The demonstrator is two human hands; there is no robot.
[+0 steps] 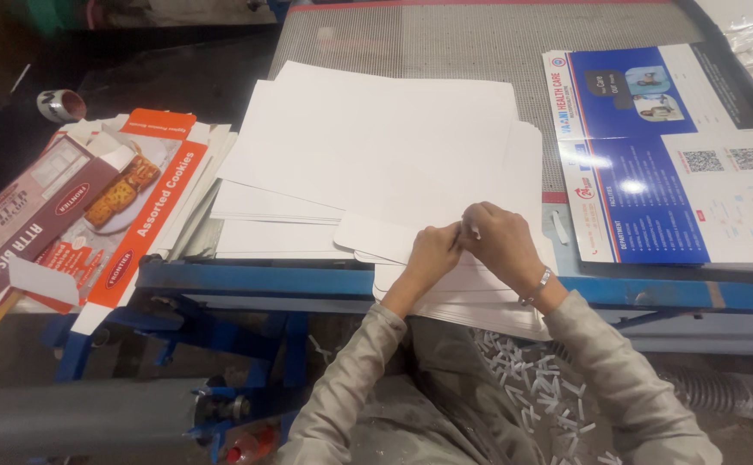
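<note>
A blue metal work table (247,280) carries a broad stack of white die-cut card sheets (376,146), with a blue printed sheet (652,172) at three o'clock and flattened orange biscuit cartons (135,207) at nine o'clock. At the stack's six o'clock edge the left hand (432,254) and right hand (501,241) meet, both pinched closed on a small white card tab (473,231); white offcuts (532,396) lie below.

A grey mesh-textured table top (480,39) fills the upper middle of the frame, edged by a blue metal frame (256,280) running across the centre. Blue legs (286,344) drop toward the lower left. The floor (15,370) at lower left lies dim and dark, as does the upper left corner.
</note>
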